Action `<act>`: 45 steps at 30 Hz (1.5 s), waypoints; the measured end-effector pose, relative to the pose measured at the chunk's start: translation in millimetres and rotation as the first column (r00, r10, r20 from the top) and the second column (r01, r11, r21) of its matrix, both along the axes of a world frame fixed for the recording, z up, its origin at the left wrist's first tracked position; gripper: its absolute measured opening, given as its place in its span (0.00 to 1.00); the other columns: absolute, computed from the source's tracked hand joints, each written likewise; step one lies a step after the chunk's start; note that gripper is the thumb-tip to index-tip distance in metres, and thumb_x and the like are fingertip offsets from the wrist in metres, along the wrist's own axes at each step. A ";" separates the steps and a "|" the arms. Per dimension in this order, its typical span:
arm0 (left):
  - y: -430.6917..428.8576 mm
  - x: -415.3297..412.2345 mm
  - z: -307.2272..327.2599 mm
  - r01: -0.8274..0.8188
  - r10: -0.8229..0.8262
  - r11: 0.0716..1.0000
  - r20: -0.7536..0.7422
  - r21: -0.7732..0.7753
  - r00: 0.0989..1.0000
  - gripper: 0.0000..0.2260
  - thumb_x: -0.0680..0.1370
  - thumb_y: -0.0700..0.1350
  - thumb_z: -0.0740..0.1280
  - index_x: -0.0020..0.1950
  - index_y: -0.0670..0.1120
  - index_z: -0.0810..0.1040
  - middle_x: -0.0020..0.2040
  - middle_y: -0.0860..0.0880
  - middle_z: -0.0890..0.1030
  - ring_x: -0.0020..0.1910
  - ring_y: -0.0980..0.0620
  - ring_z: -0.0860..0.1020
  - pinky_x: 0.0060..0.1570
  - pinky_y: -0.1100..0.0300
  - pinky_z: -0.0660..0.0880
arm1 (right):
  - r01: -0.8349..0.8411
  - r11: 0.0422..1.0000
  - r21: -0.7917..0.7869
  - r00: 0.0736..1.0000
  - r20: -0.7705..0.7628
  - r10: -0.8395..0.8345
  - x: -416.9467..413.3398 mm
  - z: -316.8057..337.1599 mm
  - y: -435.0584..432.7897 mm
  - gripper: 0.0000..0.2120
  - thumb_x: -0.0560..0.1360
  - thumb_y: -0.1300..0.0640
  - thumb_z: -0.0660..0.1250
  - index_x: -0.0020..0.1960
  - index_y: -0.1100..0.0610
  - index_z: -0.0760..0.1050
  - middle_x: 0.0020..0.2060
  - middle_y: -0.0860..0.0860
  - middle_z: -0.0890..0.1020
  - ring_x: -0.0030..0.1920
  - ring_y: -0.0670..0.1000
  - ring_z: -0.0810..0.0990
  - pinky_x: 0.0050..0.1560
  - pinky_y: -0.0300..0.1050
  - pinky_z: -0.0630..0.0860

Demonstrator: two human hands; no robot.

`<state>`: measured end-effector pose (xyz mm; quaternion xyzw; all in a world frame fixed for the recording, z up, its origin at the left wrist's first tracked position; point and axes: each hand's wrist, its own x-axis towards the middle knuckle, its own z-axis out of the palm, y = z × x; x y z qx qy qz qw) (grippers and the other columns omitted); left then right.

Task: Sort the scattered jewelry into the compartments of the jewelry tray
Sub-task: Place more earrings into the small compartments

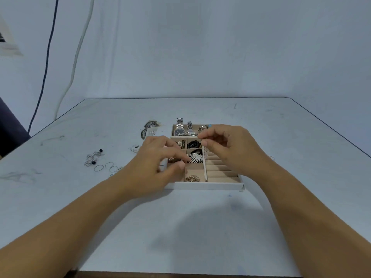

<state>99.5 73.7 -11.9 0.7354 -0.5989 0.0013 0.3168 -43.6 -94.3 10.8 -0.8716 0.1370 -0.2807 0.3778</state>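
Head view: left grip (158, 163) over jewelry tray (204, 186) left compartments, right grip (226, 147) above centre; both pinched, contents indiscernible.

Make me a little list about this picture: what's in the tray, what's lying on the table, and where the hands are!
Tray: white jewelry tray on the table
Far compartment: watches
Middle compartment: black beads
Near compartment: gold chain
Left on table: thin rings
Left hand: curled over tray's left side
Right hand: above tray, closed in a pinch
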 end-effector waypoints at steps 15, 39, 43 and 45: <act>40.9 23.7 -29.9 -0.078 0.066 0.988 0.093 0.130 0.993 0.21 0.75 0.60 0.59 0.67 0.57 0.72 0.65 0.63 0.69 0.64 0.66 0.68 0.59 0.69 0.65 | -0.064 0.998 0.004 0.987 -0.148 0.064 0.0 -1.0 19.9 0.04 0.73 0.55 0.71 0.45 0.46 0.81 0.35 0.42 0.79 0.35 0.37 0.75 0.38 0.26 0.70; 43.9 27.1 -23.9 -0.087 0.082 0.990 0.047 0.109 0.996 0.20 0.75 0.60 0.59 0.65 0.56 0.73 0.63 0.63 0.72 0.61 0.65 0.70 0.60 0.65 0.69 | -0.056 0.950 -0.306 0.945 -0.322 -0.048 4.7 -13.6 24.8 0.05 0.72 0.46 0.69 0.42 0.47 0.79 0.40 0.43 0.70 0.41 0.42 0.71 0.41 0.38 0.67; 60.8 40.7 -11.2 -0.178 0.178 0.981 0.005 0.076 0.984 0.17 0.76 0.57 0.61 0.64 0.56 0.74 0.62 0.63 0.73 0.62 0.66 0.70 0.58 0.72 0.64 | -0.096 0.964 -0.248 0.974 -0.223 0.040 10.9 -7.8 36.6 0.03 0.72 0.49 0.70 0.43 0.45 0.76 0.41 0.43 0.73 0.40 0.39 0.72 0.40 0.32 0.64; 75.1 48.9 -8.8 -0.223 0.220 0.969 0.043 0.105 0.975 0.19 0.75 0.59 0.60 0.64 0.57 0.74 0.62 0.62 0.73 0.61 0.64 0.70 0.59 0.69 0.65 | -0.164 0.953 -0.254 0.967 -0.230 0.105 17.4 -6.7 44.9 0.02 0.72 0.50 0.70 0.44 0.46 0.78 0.41 0.42 0.75 0.43 0.38 0.73 0.40 0.30 0.65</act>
